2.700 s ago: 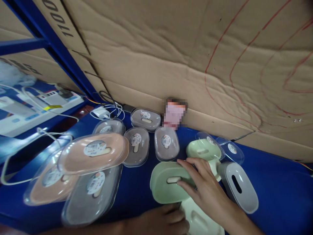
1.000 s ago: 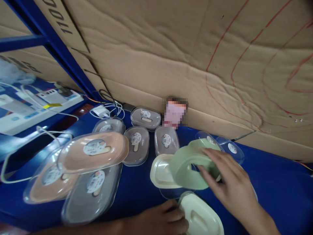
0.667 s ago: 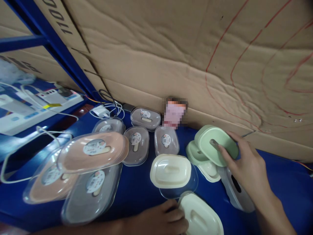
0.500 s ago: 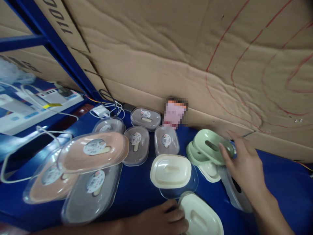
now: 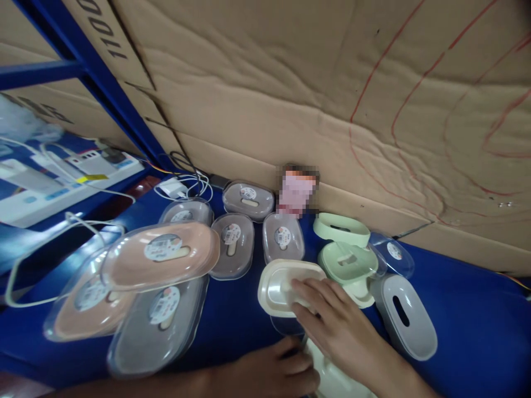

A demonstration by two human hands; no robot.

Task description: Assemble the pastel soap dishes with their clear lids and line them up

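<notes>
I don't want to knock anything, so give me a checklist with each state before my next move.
1. Right hand over the upper cream piece: ok.
2. Firm grip on that piece: cannot tell; the fingers hide its right side.
3. Left hand steadying the lower cream piece: cannot tell; the fingers are at its left edge, but the hold is hidden.
4. Upper cream piece clear of other parts: not ok; a clear plastic piece sticks out from under it.
5. Green slotted cover away from both hands: ok.
6. Grey slotted cover untouched by the right hand: ok, though the forearm passes close.
</notes>
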